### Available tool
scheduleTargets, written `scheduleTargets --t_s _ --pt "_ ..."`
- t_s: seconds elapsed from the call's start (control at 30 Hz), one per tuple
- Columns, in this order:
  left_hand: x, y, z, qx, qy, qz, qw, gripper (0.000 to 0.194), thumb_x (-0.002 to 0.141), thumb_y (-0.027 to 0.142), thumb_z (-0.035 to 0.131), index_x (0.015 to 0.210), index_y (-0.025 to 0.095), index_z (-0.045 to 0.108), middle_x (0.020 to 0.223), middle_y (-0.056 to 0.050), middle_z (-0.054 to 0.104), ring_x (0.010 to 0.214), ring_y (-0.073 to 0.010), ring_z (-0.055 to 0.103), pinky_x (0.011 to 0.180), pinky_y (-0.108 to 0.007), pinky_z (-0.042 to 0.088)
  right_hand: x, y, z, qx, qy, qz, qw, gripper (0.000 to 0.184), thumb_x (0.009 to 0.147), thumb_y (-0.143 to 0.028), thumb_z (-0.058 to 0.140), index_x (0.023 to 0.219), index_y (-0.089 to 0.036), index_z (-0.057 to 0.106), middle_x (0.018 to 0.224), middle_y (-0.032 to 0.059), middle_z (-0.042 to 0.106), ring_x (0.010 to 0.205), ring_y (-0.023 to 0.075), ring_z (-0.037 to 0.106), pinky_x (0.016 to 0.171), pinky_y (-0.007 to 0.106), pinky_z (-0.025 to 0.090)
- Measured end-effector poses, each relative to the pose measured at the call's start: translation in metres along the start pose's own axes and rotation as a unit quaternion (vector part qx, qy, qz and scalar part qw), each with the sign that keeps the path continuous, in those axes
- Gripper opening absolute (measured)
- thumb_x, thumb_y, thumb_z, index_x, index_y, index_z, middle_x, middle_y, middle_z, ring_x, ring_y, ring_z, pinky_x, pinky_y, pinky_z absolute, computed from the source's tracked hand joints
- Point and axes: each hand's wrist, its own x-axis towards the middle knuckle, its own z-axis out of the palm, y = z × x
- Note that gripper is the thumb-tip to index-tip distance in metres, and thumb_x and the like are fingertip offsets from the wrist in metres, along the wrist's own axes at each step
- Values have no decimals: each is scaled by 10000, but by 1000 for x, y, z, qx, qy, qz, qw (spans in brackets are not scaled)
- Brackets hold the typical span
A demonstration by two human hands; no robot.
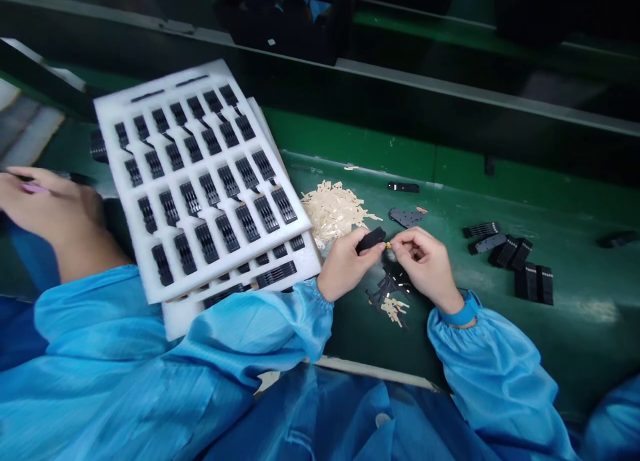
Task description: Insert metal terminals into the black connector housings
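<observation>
My left hand [345, 264] grips a black ribbed strip [371, 239] by one end. My right hand [425, 264] pinches a tiny gold-coloured piece [387, 245] against the strip's tip. Below my hands lies a small scatter of black and gold scraps [390, 294]. A heap of pale gold metal flakes [333, 211] sits just beyond my left hand. To my left, a white foam tray [200, 71] holds rows of black strips in its slots, stacked on a second tray [300, 264].
Everything rests on a green workbench [575, 334]. Several black strips [510, 253] lie to the right. A co-worker's hand [50, 211] and blue sleeve reach in at the far left. A black box [285, 21] stands on a shelf behind.
</observation>
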Motion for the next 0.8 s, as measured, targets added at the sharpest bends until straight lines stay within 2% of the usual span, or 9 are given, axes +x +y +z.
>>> scheduleTargets --t_s 0.1,0.23,0.33,0.4,0.47,0.57,0.67,0.8 --pt "-1 -2 -1 31 27 11 999 187 876 337 650 797 173 608 624 65 478 599 -87 472 578 -218 356 -1 -1 1 -25 35 -12 999 45 907 -229 645 873 -199 649 830 7 574 628 109 480 566 263 401" --pt "-5 -4 -1 79 15 70 994 77 878 255 638 913 189 659 626 73 471 606 -83 478 617 -217 371 -2 1 4 20 -29 14 999 124 926 -263 621 825 -195 641 752 0 558 609 115 482 552 261 403" --pt "-6 -4 0 96 -5 106 990 78 871 195 625 937 196 668 625 74 454 615 -82 483 628 -214 370 -2 3 6 38 -44 37 998 115 913 -262 618 832 -189 653 725 -4 558 580 113 463 534 261 387" --pt "-6 -4 0 82 -11 95 992 76 872 206 633 940 196 665 624 73 459 616 -84 489 620 -214 371 -2 4 7 46 -46 47 997 115 902 -259 617 818 -188 652 700 -9 552 566 113 455 524 260 375" --pt "-3 -3 0 42 2 55 998 69 881 248 637 918 190 645 617 71 473 596 -87 493 596 -214 376 -1 6 6 54 -27 56 997 114 899 -258 611 816 -190 649 700 -6 567 568 117 471 528 262 379" --pt "1 2 -2 -56 85 -13 995 142 911 326 612 902 185 592 586 76 478 529 -89 488 548 -217 390 -1 6 6 40 45 62 996 108 912 -259 600 848 -195 658 738 6 596 590 125 500 546 268 390" --pt "2 6 -3 -114 141 -32 983 176 919 357 614 896 188 568 570 76 490 495 -89 491 530 -216 405 -1 4 8 -23 64 21 997 86 915 -224 603 903 -202 685 771 6 591 595 123 489 561 277 392" --pt "0 7 -2 -114 124 -30 985 186 917 365 631 886 193 565 563 72 499 504 -91 495 528 -210 403 -2 2 13 -128 40 -61 989 59 907 -232 660 857 -204 668 800 8 596 600 122 473 593 287 407"
